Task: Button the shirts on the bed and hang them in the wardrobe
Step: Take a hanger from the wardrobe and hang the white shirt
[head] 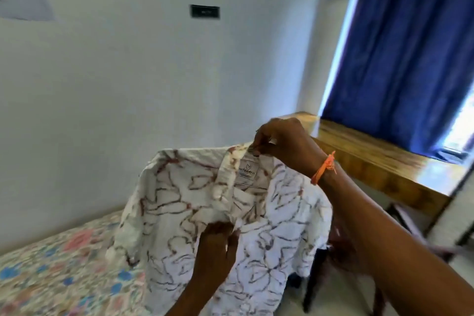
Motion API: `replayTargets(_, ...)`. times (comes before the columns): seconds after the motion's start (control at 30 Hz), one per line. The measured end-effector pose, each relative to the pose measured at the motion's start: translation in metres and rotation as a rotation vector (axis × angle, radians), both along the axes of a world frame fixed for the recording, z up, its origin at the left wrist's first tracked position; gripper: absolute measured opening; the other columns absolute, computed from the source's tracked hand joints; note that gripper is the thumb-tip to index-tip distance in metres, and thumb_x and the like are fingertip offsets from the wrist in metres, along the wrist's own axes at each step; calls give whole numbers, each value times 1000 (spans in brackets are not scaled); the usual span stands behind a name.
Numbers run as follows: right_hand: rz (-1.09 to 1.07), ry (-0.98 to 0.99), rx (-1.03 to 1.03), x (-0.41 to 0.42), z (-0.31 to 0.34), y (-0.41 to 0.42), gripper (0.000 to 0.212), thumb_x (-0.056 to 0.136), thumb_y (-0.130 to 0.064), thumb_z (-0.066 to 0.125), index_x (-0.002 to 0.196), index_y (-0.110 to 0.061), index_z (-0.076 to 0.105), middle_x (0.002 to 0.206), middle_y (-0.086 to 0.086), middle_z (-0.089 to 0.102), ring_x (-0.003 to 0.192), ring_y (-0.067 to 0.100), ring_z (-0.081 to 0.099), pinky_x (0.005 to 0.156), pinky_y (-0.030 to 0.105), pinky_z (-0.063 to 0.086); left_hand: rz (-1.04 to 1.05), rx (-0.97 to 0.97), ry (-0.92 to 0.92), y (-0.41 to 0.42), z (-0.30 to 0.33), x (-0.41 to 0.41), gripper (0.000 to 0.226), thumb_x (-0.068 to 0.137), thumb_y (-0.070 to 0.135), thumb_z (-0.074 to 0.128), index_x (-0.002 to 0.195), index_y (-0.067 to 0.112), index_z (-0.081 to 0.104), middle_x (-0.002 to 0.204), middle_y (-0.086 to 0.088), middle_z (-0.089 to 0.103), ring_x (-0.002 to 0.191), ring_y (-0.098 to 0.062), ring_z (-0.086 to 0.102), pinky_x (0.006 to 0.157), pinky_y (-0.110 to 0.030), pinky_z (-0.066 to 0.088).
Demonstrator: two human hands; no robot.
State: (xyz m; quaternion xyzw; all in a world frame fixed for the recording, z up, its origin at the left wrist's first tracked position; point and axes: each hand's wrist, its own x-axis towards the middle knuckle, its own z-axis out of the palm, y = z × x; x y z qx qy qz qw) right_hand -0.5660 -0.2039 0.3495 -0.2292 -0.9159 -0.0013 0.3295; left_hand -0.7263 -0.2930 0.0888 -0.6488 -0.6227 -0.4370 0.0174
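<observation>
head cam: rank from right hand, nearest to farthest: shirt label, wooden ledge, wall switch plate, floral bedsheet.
From the right hand, pinching the shirt at the collar:
1. Shirt label, just below the hand, inside the collar.
2. Wooden ledge, behind and to the right, under the blue curtain.
3. Wall switch plate and floral bedsheet: plate up on the far wall, sheet low left; too close to call.

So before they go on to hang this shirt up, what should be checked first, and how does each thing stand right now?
1. Shirt lifted off the bed: ok.
2. Right hand has a grip at the collar: ok, it pinches the top there.
3. Left hand has a grip on the front placket: ok.
4. Front buttoned all the way: cannot tell, the hand and folds cover it.
5. Hanger inside the shirt: cannot tell, though the shoulders stand spread.
6. Wardrobe within reach: cannot tell, it is out of view.
</observation>
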Motion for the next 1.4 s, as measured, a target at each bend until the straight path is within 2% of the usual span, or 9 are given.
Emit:
replayTargets(0.17,-126,-34,-16,132,-4,27,11,75,-11,84,80,-12,73,80,-1,73,74,11,69,68,29,57,-189,35,-77,28,8,126,40,97,56,44,86,21,60,80,6,55,78,-12,54,68,-21,42)
replayTargets(0.4,-256,-26,-64,304,-14,55,13,71,-14,87,77,-14,76,76,-6,74,70,8,69,65,34,56,-262,579,113,81,114,277,12,94,22,56,95,10,59,92,-13,62,87,-29,56,81,-36,42)
replayTargets(0.53,-312,11,-133,383,-17,63,14,69,-11,88,76,-13,76,75,-6,74,70,6,69,63,31,56,-430,174,-3,143,171,343,30,93,36,61,116,18,65,112,2,65,103,-10,57,87,-26,38)
replayTargets(0.67,-424,70,-154,460,-18,72,17,63,-4,89,72,-10,76,70,-6,72,66,7,67,60,19,50,-833,-46,68,202,177,410,17,89,37,69,84,21,72,72,11,67,67,-2,60,61,-16,40)
replayTargets(0.77,-500,233,-191,521,-19,82,17,64,-1,89,72,-5,74,72,2,74,68,14,71,64,23,55,-925,22,25,237,170,477,28,86,42,64,72,18,70,63,8,65,59,-3,56,57,-21,41)
replayTargets(0.87,-513,667,-233,585,-12,87,16,67,-6,87,74,-5,73,76,13,75,75,34,72,74,37,59,-1005,59,-6,267,171,549,31,87,37,62,59,27,55,55,8,56,55,-2,51,55,-22,37)
replayTargets(0.97,-651,1039,-294,656,-12,91,9,83,1,71,80,-8,70,76,7,74,76,27,72,83,46,57,-1072,49,-55,292,186,610,32,90,34,63,60,36,53,53,13,52,54,1,50,55,-18,33)
replayTargets(1.17,-1243,492,-121,788,-14,77,23,84,-16,54,80,-17,76,78,-13,73,71,-2,67,68,14,49,-1141,102,-94,345,232,740,30,90,41,62,70,19,66,60,7,59,60,-9,55,57,-31,43)
replayTargets(1.4,-1551,25,277,934,-10,66,39,97,-48,46,83,-19,70,73,-11,64,65,10,62,58,32,53,-1183,215,-79,357,258,904,26,95,40,57,76,21,61,68,7,58,67,-15,54,57,-32,38)
